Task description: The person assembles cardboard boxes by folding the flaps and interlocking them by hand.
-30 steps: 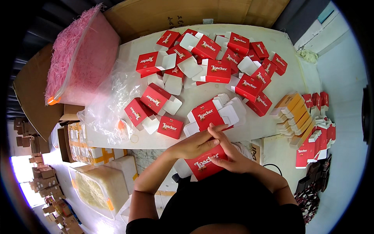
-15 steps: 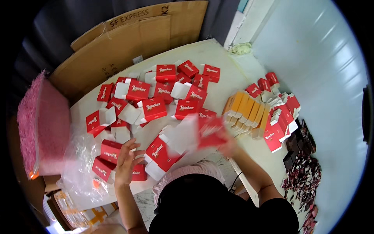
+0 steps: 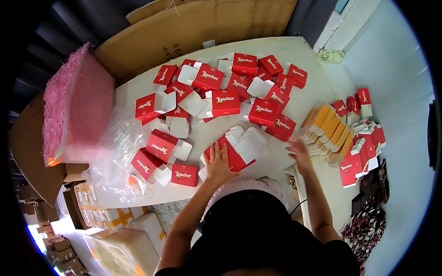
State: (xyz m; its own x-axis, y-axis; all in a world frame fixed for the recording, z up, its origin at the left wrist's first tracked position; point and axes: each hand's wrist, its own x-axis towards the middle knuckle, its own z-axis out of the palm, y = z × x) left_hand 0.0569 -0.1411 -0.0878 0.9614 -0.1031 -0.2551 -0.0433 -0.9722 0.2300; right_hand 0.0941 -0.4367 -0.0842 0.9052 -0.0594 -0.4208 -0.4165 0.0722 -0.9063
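Observation:
My left hand (image 3: 217,162) lies with fingers spread on a small stack of flat red cartons (image 3: 235,158), whose white flaps stick out to the right. My right hand (image 3: 299,155) is over the table's right front, slightly blurred. Its fingers are apart, and no carton shows in them. Just beyond it lies a red box (image 3: 282,128), with another red box (image 3: 264,112) touching the pile behind. Left of my left hand are a small red box (image 3: 184,175) and two more red boxes, the nearer one being a red box with an open white flap (image 3: 146,163).
Many red boxes (image 3: 225,102) with open white flaps are heaped across the table (image 3: 304,50). A yellow-edged carton stack (image 3: 326,131) and more red cartons (image 3: 351,168) lie at right. Clear plastic film (image 3: 117,161) and a pink bin (image 3: 92,106) of shreds stand left.
The view has shifted, so the table sits further right. The red carton in my right hand is no longer there. My left hand has come down onto the flat cartons.

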